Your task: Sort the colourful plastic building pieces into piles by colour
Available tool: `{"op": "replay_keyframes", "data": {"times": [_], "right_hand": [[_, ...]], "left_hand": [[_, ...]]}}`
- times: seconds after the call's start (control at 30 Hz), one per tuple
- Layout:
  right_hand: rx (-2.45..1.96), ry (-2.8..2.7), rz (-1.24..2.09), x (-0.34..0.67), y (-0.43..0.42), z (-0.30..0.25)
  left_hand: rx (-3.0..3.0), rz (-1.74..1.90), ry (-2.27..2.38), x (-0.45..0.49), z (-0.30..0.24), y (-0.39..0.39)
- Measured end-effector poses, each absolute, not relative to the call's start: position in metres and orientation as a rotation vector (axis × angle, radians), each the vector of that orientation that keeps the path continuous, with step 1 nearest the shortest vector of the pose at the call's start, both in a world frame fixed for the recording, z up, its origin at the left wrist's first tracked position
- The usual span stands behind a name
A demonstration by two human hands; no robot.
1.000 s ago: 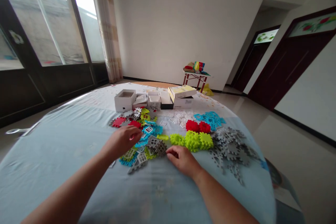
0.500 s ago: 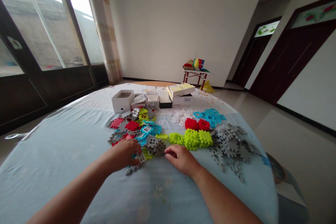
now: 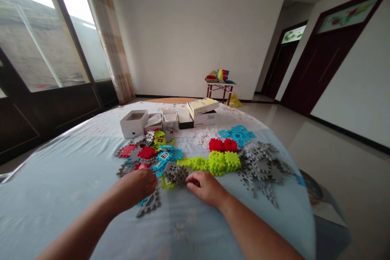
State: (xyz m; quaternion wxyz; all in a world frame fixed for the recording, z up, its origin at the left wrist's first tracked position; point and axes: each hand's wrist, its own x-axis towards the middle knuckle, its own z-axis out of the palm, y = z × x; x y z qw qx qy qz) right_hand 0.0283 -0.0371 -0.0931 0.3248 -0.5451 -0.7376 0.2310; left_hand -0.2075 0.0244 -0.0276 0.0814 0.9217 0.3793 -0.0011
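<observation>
Pale-blue tabletop [image 3: 61,178], bright room. Our left hand [image 3: 137,185] flat over mixed tile pile [image 3: 152,158], grip loose, gray tile [image 3: 149,205] just beside. Right hand [image 3: 205,187] (fingers curled, holding nothing) touches gray tiles [image 3: 176,172]. We judge: slide one piece free, don't scatter rest.

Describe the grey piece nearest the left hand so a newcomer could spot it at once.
On the blue cloth table, find the mixed pile of tiles in front of the left hand. The grey tile lies just below that hand, alone at the pile's near edge, toothed and windowed.
</observation>
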Motion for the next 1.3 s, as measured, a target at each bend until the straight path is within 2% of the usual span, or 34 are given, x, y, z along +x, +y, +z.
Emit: {"op": "replay_keyframes", "data": {"times": [0.27,0.5,0.7,1.0,1.3], "right_hand": [[-1.439,-1.946,0.55,0.027,-0.034,-0.096],[-1.487,-1.963,0.553,0.028,-0.036,-0.095],[-1.471,-1.927,0.621,0.03,-0.035,-0.097],[-1.382,-1.848,0.693,0.029,-0.034,-0.098],[-1.399,-1.875,0.644,0.028,-0.037,-0.091]], "left_hand": [[2.298,0.382,0.987,-0.17,0.006,0.053],[1.959,0.652,1.034,-0.076,-0.01,0.107],[1.882,0.842,1.107,-0.073,-0.015,0.114],[2.142,0.796,1.256,-0.167,-0.025,0.083],[2.487,0.442,1.282,-0.211,-0.027,0.071]]}}
